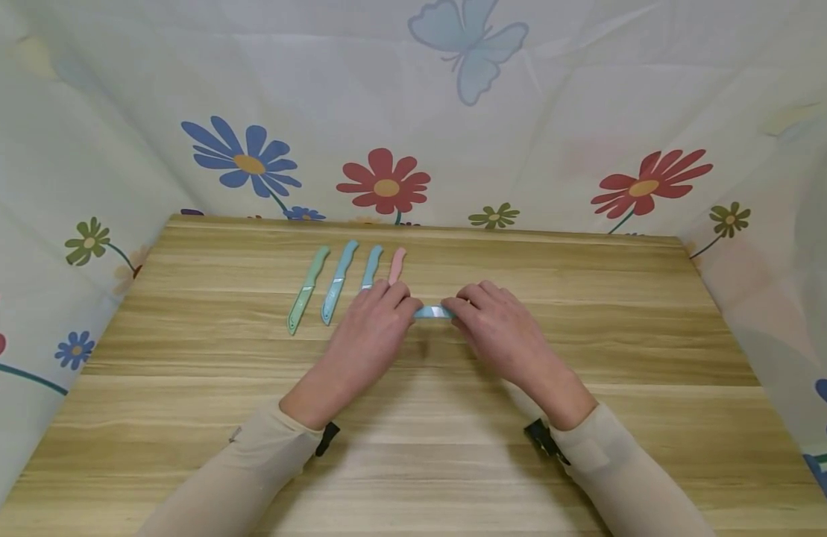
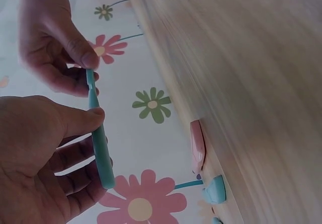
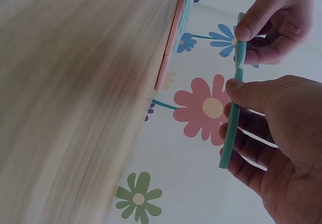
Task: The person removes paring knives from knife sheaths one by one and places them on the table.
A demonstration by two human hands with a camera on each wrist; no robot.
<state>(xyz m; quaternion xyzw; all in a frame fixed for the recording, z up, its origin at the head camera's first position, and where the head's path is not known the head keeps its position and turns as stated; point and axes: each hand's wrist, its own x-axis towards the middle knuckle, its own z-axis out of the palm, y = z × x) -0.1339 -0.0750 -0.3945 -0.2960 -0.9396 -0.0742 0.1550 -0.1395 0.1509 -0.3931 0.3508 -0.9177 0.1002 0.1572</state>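
Note:
Both hands hold a light-blue paring knife crosswise above the table, in front of the body. My left hand pinches its handle between thumb and fingers. On the other end, my right hand pinches the sheath that covers the blade. The two hands are a short gap apart, with the joint of handle and sheath between them. Just past the left hand lies a pink knife, partly hidden by its fingers. Beside it is a blue knife, whose lower part the hand also covers.
Farther left on the wooden table lie another blue knife and a green knife, side by side with handles pointing away. A white cloth printed with flowers and a butterfly hangs behind the table and along its sides.

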